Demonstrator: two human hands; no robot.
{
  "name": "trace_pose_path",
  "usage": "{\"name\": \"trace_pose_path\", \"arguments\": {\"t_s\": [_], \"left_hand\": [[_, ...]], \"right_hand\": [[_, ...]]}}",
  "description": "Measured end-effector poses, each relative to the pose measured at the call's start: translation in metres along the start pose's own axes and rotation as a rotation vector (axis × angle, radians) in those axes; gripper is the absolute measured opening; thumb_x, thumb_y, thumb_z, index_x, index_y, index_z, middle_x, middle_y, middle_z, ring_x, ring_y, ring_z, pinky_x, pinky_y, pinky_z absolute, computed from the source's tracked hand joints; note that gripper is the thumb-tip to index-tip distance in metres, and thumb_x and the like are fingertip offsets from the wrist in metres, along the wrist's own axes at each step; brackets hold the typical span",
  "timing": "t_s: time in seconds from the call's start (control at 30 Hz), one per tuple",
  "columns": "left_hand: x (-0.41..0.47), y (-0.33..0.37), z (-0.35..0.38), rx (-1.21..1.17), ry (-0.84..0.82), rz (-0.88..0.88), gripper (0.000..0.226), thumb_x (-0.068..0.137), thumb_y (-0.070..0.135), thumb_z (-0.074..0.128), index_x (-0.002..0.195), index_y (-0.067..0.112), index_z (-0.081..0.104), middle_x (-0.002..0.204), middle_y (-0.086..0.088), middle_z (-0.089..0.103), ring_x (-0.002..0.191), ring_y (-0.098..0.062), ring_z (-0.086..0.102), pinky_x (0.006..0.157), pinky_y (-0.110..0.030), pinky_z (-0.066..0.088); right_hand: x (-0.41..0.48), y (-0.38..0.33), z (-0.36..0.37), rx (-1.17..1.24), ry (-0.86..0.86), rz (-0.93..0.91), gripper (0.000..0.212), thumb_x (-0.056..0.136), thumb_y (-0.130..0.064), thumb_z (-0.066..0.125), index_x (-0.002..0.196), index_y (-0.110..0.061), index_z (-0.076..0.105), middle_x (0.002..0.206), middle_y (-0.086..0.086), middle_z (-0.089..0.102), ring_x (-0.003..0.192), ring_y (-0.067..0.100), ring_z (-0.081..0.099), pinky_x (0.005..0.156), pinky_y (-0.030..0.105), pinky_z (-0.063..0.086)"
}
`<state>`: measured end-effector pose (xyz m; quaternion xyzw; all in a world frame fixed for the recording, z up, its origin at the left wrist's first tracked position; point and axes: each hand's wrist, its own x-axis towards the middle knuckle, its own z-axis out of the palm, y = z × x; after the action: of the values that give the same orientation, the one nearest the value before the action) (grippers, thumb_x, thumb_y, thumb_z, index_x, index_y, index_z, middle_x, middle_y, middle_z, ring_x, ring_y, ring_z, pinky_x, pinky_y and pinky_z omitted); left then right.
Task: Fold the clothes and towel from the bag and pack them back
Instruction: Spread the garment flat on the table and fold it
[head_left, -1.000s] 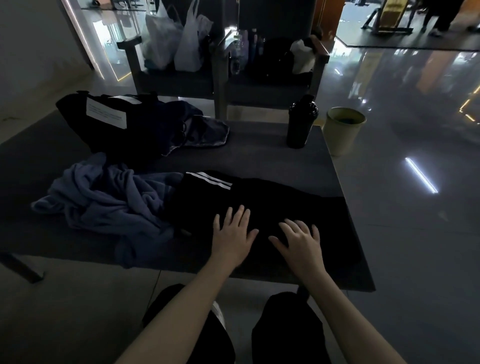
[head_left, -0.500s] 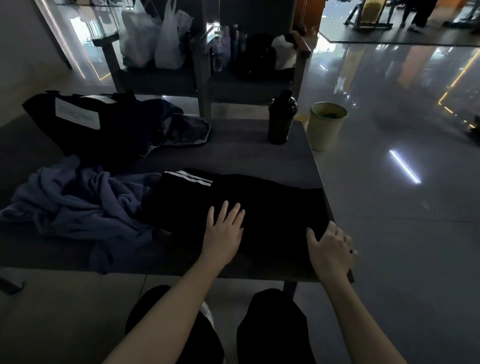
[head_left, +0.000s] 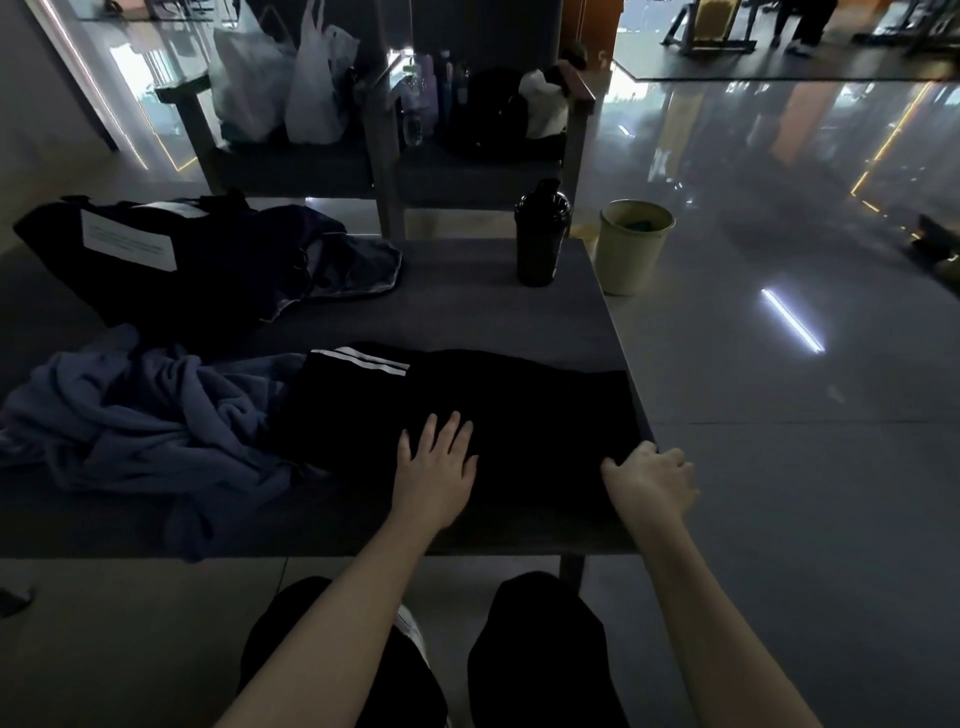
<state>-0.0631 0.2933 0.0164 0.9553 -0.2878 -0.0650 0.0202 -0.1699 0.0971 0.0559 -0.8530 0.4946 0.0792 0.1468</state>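
Folding the garment (head_left: 545, 415): left hand (head_left: 436, 470) lies flat mid-cloth, right hand (head_left: 649, 480) grips its 3 o'clock end; next, probably lift that end toward 9 o'clock.

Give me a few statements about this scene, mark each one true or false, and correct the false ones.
1. The left hand lies flat on the black garment. True.
2. The right hand lies flat on the middle of the garment. False: its fingers curl round the garment's end at the right edge of the table.
3. The blue towel is neatly folded. False: it lies crumpled to the left of the garment.
4. The black bottle stands upright on the table. True.
5. The bin stands on the table. False: it stands on the floor beside the table.
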Motion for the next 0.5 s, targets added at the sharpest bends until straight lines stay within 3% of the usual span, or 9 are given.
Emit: {"name": "trace_pose_path", "arguments": {"t_s": [0.13, 0.23, 0.3, 0.4, 0.5], "left_hand": [[0.0, 0.001, 0.002, 0.004, 0.007, -0.011, 0.055, 0.102, 0.043, 0.018, 0.152, 0.025, 0.005, 0.16, 0.006, -0.001, 0.147, -0.019, -0.003, 0.117, -0.048, 0.004], [-0.001, 0.0, 0.004, 0.01, 0.022, -0.008, 0.055, 0.102, 0.043, 0.018, 0.152, 0.025, 0.005, 0.16, 0.005, 0.0, 0.147, -0.019, -0.002, 0.117, -0.048, 0.005], [-0.001, 0.0, 0.004, 0.009, 0.029, -0.006, 0.055, 0.102, 0.043, 0.018, 0.152, 0.025, 0.005, 0.16, 0.005, 0.001, 0.147, -0.02, -0.001, 0.116, -0.048, 0.006], [-0.001, 0.001, 0.004, 0.015, 0.01, -0.01, 0.055, 0.102, 0.042, 0.017, 0.152, 0.025, 0.003, 0.16, 0.005, -0.002, 0.147, -0.019, -0.003, 0.116, -0.048, 0.004], [-0.001, 0.001, 0.005, 0.026, 0.024, -0.02, 0.055, 0.102, 0.042, 0.018, 0.152, 0.025, 0.004, 0.16, 0.007, -0.001, 0.147, -0.018, -0.003, 0.116, -0.048, 0.003]], "right_hand": [[-0.008, -0.004, 0.008, 0.054, 0.048, -0.029, 0.044, 0.093, -0.038, 0.05, 0.125, -0.01, 0.041, 0.128, 0.021, 0.041, 0.116, 0.036, 0.044, 0.096, 0.046, 0.039], [0.0, 0.001, 0.005, 0.338, -0.026, -0.049, 0.048, 0.09, -0.026, 0.056, 0.131, -0.009, 0.037, 0.118, 0.02, 0.051, 0.096, 0.031, 0.054, 0.076, 0.036, 0.045], [0.002, 0.004, 0.004, 0.588, -0.02, -0.068, 0.054, 0.086, -0.023, 0.062, 0.132, -0.007, 0.038, 0.113, 0.016, 0.059, 0.09, 0.027, 0.057, 0.073, 0.034, 0.047], [-0.005, -0.001, -0.001, 0.922, 0.139, -0.071, 0.052, 0.084, -0.02, 0.068, 0.127, 0.0, 0.045, 0.104, 0.01, 0.061, 0.08, 0.016, 0.057, 0.067, 0.024, 0.044], [-0.015, -0.015, -0.003, 0.915, 0.404, -0.274, 0.045, 0.081, -0.011, 0.071, 0.12, -0.004, 0.051, 0.106, 0.007, 0.061, 0.091, 0.016, 0.057, 0.075, 0.021, 0.041]]}}
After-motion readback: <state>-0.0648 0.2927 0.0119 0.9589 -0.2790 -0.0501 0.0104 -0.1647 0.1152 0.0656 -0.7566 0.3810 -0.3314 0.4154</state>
